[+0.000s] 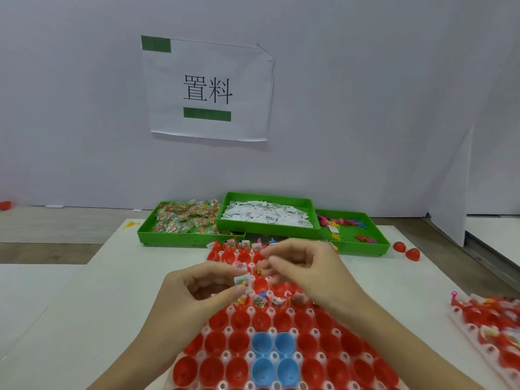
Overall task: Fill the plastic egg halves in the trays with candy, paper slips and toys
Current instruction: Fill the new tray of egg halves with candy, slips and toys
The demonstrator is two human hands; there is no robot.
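White table (112, 291), candy packet (242, 282) in left hand (197, 285)

A white paper sheet (207, 90) on the wall at twelve o'clock reads "置料" in black; print on the paper slips (267, 215) is too small to read.

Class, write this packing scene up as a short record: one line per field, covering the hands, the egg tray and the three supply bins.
Left hand: pinches a small candy packet over the tray
Right hand: fingers curled, seems to pinch something small
Egg tray: mostly red halves, four blue halves; far rows filled, near rows empty
Left bin: candy packets
Middle bin: paper slips
Right bin: small colourful toys
Loose red halves: on the table, right of the bins
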